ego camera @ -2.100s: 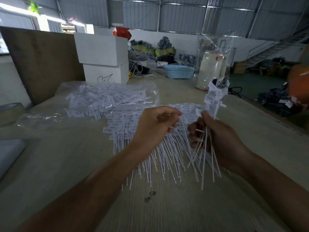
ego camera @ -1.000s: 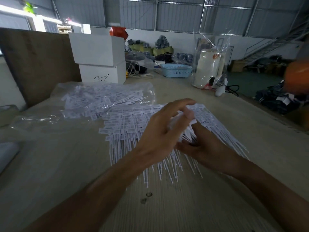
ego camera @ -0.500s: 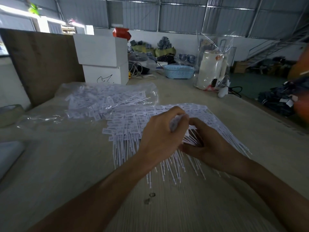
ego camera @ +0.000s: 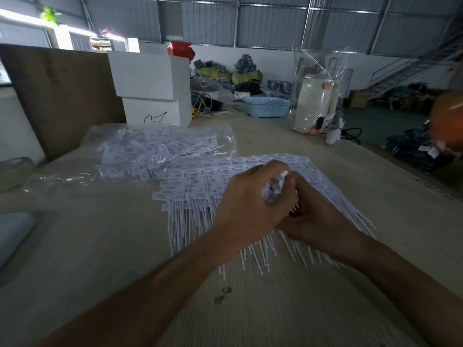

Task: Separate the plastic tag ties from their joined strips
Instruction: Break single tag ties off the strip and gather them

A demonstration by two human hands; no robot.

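Both hands, left (ego camera: pixel 246 204) and right (ego camera: pixel 317 216), pinch one tie bundle (ego camera: pixel 274 187) over the pile (ego camera: pixel 200 186).

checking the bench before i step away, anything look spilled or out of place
Nothing looks spilled or damaged. The loose tag ties lie fanned in one pile on the table, more sit in the clear bag, and both hands grip a small bunch.

The tag ties (ego camera: pixel 190 194) under my hands are white, their flat heads printed with small grey marks. The table (ego camera: pixel 100 246) is pale beige with fine lengthwise grain and two dark spots. Two boxes (ego camera: pixel 152 88) are white — the lower one scrawled in black. The basket (ego camera: pixel 266 106) is light blue with a perforated pattern, the jug (ego camera: pixel 313 106) cream.
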